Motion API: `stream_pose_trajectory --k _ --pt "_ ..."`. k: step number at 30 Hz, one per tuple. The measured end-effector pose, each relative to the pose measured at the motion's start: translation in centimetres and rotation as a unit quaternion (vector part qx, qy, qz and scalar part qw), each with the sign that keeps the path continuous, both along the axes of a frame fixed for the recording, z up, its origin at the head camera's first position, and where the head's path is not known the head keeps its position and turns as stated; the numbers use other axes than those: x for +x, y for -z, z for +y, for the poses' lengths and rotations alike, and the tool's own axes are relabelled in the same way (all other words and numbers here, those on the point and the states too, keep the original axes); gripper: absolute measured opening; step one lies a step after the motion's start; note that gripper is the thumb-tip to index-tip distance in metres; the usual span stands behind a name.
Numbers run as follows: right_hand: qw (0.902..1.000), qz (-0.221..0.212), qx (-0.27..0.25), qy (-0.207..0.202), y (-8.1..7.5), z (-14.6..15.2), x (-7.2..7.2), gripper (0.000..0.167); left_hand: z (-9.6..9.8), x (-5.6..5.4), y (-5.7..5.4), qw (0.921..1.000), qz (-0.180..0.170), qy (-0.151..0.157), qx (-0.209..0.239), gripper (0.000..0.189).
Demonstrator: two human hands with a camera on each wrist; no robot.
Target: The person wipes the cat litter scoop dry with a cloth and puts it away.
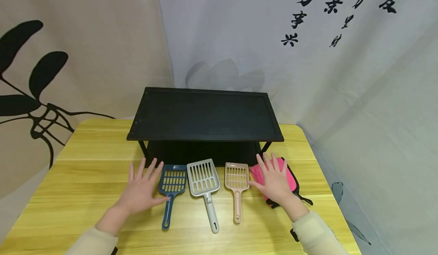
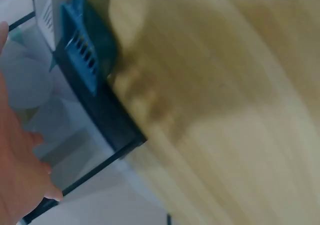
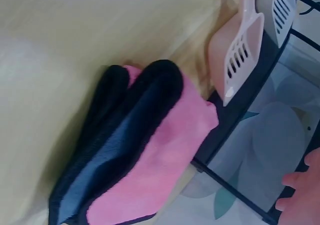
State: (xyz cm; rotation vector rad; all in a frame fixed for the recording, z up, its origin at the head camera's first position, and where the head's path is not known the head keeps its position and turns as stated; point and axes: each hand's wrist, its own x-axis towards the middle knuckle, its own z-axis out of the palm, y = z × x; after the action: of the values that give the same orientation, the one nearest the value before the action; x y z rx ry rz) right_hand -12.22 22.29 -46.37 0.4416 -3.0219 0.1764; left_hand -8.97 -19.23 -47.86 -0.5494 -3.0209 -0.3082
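Three slotted litter scoops lie side by side, handles toward me: a dark blue scoop (image 1: 172,179), a light grey scoop (image 1: 203,177) and a beige-pink scoop (image 1: 237,176). My left hand (image 1: 140,192), fingers spread, is just left of the blue scoop and holds nothing. On the right, my right hand (image 1: 273,181) is spread in front of a folded pink cloth (image 1: 292,181) with black edging, hiding part of it. The right wrist view shows the cloth's blue-grey inner side (image 3: 112,150) and a gap between it and the hand.
Behind the scoops stands a black two-level rack (image 1: 205,114), its lower shelf in shadow. The scoop heads lie close to its front edge. Everything stands on a yellow wood-grain table (image 1: 85,171). Printed fabric (image 1: 222,30) hangs behind and at the right.
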Motion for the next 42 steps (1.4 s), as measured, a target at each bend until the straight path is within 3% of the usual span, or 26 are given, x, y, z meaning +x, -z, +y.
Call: stream_pose_trajectory --k 14,20,25,34,38,42 --pt "0.9995 0.006 0.02 0.023 2.6 1.0 -0.9 0.092 0.1 1.2 4.4 0.9985 -0.028 -0.047 -0.001 0.113" --pt "0.9989 -0.017 0.023 0.037 4.0 1.0 -1.6 0.088 0.5 1.9 5.6 0.9975 -0.03 -0.063 0.004 0.114" --pt "0.9972 -0.051 0.03 0.045 5.1 0.8 -2.4 0.082 0.5 2.2 6.1 0.9963 -0.039 -0.076 0.011 0.112" --pt "0.9939 -0.09 0.036 0.053 6.4 1.1 -3.3 0.077 -0.3 2.5 5.9 0.9936 -0.064 -0.089 0.026 0.103" --pt "0.9939 -0.091 0.035 0.053 6.8 1.4 -3.3 0.07 -0.8 2.5 5.8 0.9942 -0.053 -0.087 0.034 0.088" --pt "0.9959 -0.063 0.034 0.056 7.2 1.5 -3.2 0.06 -1.1 2.5 5.8 0.9944 -0.038 -0.081 0.055 0.059"
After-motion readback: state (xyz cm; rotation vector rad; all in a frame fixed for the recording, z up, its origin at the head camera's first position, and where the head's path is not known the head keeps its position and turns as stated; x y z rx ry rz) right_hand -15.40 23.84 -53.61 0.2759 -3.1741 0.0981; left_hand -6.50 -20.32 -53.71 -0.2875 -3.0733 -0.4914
